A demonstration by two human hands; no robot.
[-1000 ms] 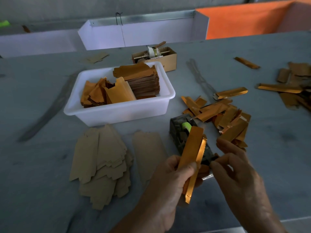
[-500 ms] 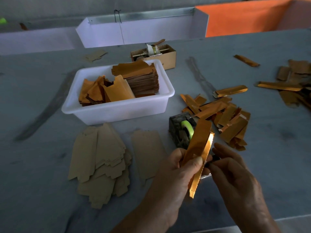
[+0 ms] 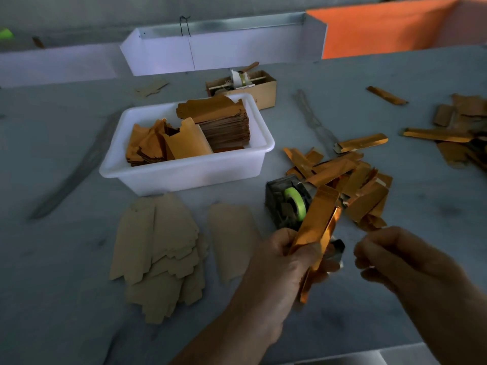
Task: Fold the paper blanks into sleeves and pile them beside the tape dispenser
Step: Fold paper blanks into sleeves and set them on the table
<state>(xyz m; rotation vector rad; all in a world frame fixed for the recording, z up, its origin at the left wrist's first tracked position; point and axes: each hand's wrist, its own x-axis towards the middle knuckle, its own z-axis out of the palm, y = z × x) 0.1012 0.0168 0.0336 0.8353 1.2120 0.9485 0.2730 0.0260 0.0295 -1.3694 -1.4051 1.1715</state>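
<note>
Left hand [image 3: 287,259] grips a folded gold sleeve [image 3: 316,230] between thumb and curled fingers, holding it tilted, upper end toward the tape dispenser [image 3: 286,204], lower end pointing toward the table's near edge. Right hand [image 3: 390,259] is just right of the sleeve and apart from it, fingers curled with tips drawn together; whether they pinch a piece of tape cannot be told. The dispenser, dark with a green tape roll [image 3: 296,202], stands on the grey table [image 3: 66,299] directly behind the held sleeve. Pile of finished sleeves [image 3: 353,185] lies just right of the dispenser, touching its far side. Flat brown blanks [image 3: 160,251] lie fanned on the table to the left, one single blank [image 3: 232,243] between them and the left hand. White bin [image 3: 184,169] behind the blanks holds a stack of blanks and loose gold pieces. Small cardboard box [image 3: 263,88] stands behind the bin. More gold pieces [image 3: 448,130] lie at the far right
</note>
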